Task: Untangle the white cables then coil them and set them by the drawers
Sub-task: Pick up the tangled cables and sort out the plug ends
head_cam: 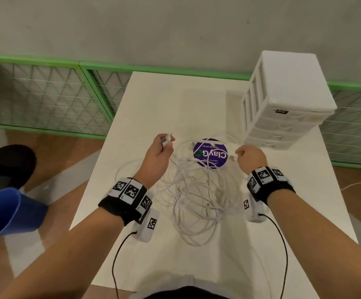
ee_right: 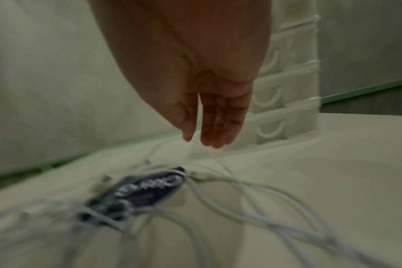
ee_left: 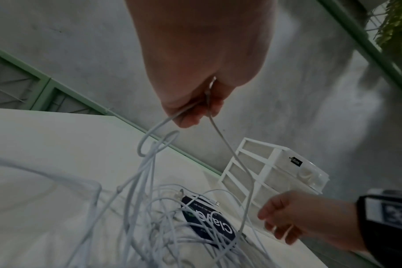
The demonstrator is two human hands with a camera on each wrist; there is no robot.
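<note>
A tangle of white cables [head_cam: 194, 197] lies in the middle of the white table [head_cam: 153, 100]. My left hand [head_cam: 167, 141] is raised over the pile's far left and grips two cable ends, plugs sticking out above the fist; both strands [ee_left: 227, 145] hang from it into the pile. My right hand [head_cam: 239, 153] hovers at the pile's far right, in front of the white drawer unit [head_cam: 283, 108]. Its fingers [ee_right: 218, 127] are nearly straight, and a thin strand [ee_right: 218, 159] runs just below their tips. The right wrist view is blurred.
A round purple label [head_cam: 210, 155] lies flat under the far loops of cable. A green wire-mesh fence [head_cam: 45, 93] runs behind the table. Left of the table sit a blue seat [head_cam: 9, 212] and a dark object [head_cam: 7, 165]. Black wrist leads [head_cam: 119, 255] trail towards me.
</note>
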